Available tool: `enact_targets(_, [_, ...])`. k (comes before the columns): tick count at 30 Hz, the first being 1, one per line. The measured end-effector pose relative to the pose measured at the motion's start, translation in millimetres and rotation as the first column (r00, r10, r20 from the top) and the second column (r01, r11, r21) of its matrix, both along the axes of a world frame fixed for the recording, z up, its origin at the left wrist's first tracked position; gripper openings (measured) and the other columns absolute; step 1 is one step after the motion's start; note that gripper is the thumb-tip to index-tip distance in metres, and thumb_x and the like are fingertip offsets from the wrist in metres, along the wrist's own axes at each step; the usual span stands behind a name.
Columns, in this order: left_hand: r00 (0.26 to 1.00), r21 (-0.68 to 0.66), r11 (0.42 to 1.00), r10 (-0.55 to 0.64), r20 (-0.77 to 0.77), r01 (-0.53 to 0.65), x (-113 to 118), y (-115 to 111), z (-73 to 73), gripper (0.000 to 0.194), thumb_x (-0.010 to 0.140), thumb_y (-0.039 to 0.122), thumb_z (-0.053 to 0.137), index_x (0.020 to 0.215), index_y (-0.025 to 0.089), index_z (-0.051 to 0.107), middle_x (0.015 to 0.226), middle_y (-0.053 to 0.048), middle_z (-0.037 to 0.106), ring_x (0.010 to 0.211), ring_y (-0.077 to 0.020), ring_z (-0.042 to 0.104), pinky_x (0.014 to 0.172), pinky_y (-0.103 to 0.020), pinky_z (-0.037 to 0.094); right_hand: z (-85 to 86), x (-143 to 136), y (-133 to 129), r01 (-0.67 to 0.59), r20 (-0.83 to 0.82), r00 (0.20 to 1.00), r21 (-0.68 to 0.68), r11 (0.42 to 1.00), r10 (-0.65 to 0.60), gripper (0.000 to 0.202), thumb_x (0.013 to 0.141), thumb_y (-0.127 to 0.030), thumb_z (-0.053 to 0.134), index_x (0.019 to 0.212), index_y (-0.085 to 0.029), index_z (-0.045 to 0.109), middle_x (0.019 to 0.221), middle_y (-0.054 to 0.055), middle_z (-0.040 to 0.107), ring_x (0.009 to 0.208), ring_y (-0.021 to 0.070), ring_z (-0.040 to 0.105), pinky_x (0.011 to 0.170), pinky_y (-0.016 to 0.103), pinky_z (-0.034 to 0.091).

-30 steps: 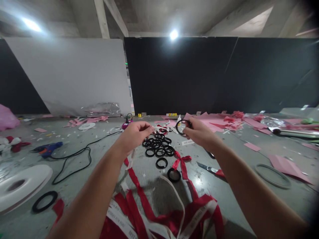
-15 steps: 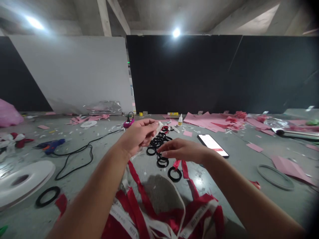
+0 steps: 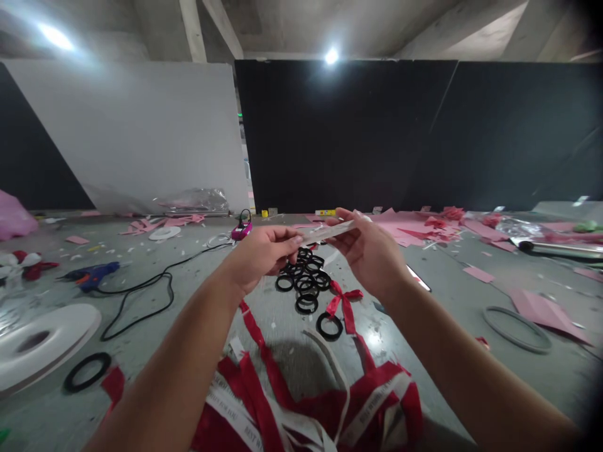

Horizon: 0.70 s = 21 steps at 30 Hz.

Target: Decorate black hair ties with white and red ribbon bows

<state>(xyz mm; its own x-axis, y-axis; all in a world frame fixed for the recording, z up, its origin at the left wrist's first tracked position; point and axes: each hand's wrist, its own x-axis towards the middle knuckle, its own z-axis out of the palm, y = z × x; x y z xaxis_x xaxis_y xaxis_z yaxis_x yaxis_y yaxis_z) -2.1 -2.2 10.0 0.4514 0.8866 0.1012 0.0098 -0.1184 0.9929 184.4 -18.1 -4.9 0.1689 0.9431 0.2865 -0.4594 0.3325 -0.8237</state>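
A short stretch of white ribbon (image 3: 325,234) runs between my two hands above the table. My left hand (image 3: 264,251) is closed, pinching its left end between thumb and fingers. At the other end my right hand (image 3: 372,254) grips the ribbon near the thumb, with the lower fingers curled loosely. Below my hands lies a cluster of black rings (image 3: 306,285). A small red ribbon bow (image 3: 346,298) rests beside a single black ring (image 3: 330,326). Nearest me is a heap of red ribbon (image 3: 277,376) and white printed ribbon (image 3: 235,417) with lettering.
On the left are a white ribbon spool (image 3: 70,333), a black ring (image 3: 87,371) and a blue glue gun (image 3: 94,276) with a black cord (image 3: 169,295). My right arm partly covers a phone (image 3: 419,279). Pink paper (image 3: 400,226) lies along the back, before a black panel (image 3: 400,138).
My right hand has risen from over the black rings and taken hold of the white ribbon. The ribbon is now stretched between both hands. My left hand stays nearly in place.
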Motion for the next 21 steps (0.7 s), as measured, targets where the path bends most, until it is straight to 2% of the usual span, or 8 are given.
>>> enact_targets(3, [0.998, -0.024, 1.0, -0.003, 0.063, 0.005, -9.8, 9.3, -1.5, 0.018, 0.077, 0.024, 0.07, 0.093, 0.017, 0.069, 0.059, 0.001, 0.057, 0.037, -0.002, 0.031, 0.037, -0.017, 0.012, -0.8, 15.0, 10.4, 0.116, 0.01, 0.993, 0.012, 0.993, -0.116, 0.02, 0.096, -0.026, 0.047, 0.092, -0.017, 0.065, 0.09, 0.007, 0.072, 0.086, 0.0151, 0.069, 0.088, 0.034, 0.056])
enact_targets(7, [0.971, -0.057, 0.996, -0.05, 0.234, 0.064, -21.9, 15.6, -1.5, 0.017, 0.074, 0.017, 0.069, 0.091, 0.018, 0.07, 0.054, 0.003, 0.056, 0.033, -0.0008, 0.026, 0.036, -0.017, 0.009, -5.2, 27.0, 20.8, 0.217, 0.004, 0.976, -0.019, 0.976, -0.217, 0.02, 0.096, -0.025, 0.046, 0.087, -0.018, 0.062, 0.089, 0.007, 0.07, 0.081, 0.014, 0.069, 0.087, 0.033, 0.058])
enact_targets(9, [0.936, -0.044, 0.995, -0.074, 0.344, 0.095, -25.5, 15.3, -0.5, 0.018, 0.075, 0.015, 0.066, 0.092, 0.018, 0.071, 0.054, 0.003, 0.058, 0.032, -0.0008, 0.026, 0.034, -0.016, 0.013, -7.4, 29.7, 23.3, 0.251, 0.017, 0.968, -0.057, 0.966, -0.251, 0.017, 0.095, -0.024, 0.047, 0.088, -0.018, 0.06, 0.089, 0.007, 0.069, 0.078, 0.014, 0.069, 0.086, 0.032, 0.059])
enact_targets(11, [0.879, -0.021, 0.995, -0.079, 0.47, 0.1, -26.3, 12.9, 0.8, 0.022, 0.076, 0.014, 0.062, 0.095, 0.018, 0.071, 0.058, 0.002, 0.061, 0.034, -0.0031, 0.038, 0.035, -0.017, 0.024, -10.1, 30.8, 24.4, 0.282, 0.057, 0.959, -0.115, 0.953, -0.277, 0.012, 0.094, -0.022, 0.048, 0.089, -0.018, 0.059, 0.085, 0.006, 0.067, 0.075, 0.0156, 0.07, 0.081, 0.034, 0.061])
enact_targets(14, [0.776, -0.019, 0.995, -0.064, 0.627, 0.098, -23.1, 8.3, 1.5, 0.026, 0.076, 0.013, 0.056, 0.096, 0.019, 0.072, 0.07, 0.0, 0.068, 0.064, -0.0123, 0.066, 0.054, -0.022, 0.048, -15.6, 29.8, 24.9, 0.304, 0.117, 0.951, -0.176, 0.936, -0.287, 0.009, 0.092, -0.019, 0.05, 0.089, -0.017, 0.058, 0.078, 0.005, 0.065, 0.07, 0.0176, 0.071, 0.069, 0.033, 0.062])
enact_targets(17, [0.694, 0.003, 0.99, -0.102, 0.713, 0.142, -19.3, 6.6, -0.5, 0.036, 0.067, 0.01, 0.049, 0.094, 0.019, 0.073, 0.086, -0.002, 0.074, 0.102, -0.0204, 0.067, 0.083, -0.032, 0.054, -21.2, 26.8, 25.5, 0.287, 0.129, 0.955, -0.182, 0.94, -0.267, 0.006, 0.09, -0.015, 0.051, 0.088, -0.016, 0.057, 0.079, 0.005, 0.066, 0.067, 0.0159, 0.07, 0.068, 0.032, 0.061])
enact_targets(19, [0.684, 0.029, 0.99, -0.118, 0.72, 0.14, -19.7, 7.7, -2.4, 0.044, 0.06, 0.007, 0.048, 0.093, 0.02, 0.073, 0.091, -0.001, 0.075, 0.108, -0.0208, 0.065, 0.088, -0.032, 0.053, -23.4, 25.0, 25.9, 0.262, 0.111, 0.963, -0.177, 0.949, -0.245, 0.006, 0.089, -0.013, 0.052, 0.087, -0.016, 0.057, 0.084, 0.006, 0.068, 0.069, 0.0145, 0.07, 0.072, 0.031, 0.06])
enact_targets(21, [0.753, 0.049, 0.991, -0.126, 0.645, 0.124, -23.0, 9.5, -3.9, 0.041, 0.058, 0.005, 0.049, 0.088, 0.02, 0.074, 0.083, -0.002, 0.076, 0.095, -0.0206, 0.07, 0.081, -0.031, 0.054, -23.7, 23.8, 26.2, 0.231, 0.076, 0.972, -0.173, 0.957, -0.221, 0.007, 0.089, -0.013, 0.051, 0.088, -0.017, 0.057, 0.089, 0.007, 0.07, 0.075, 0.0144, 0.071, 0.077, 0.03, 0.06])
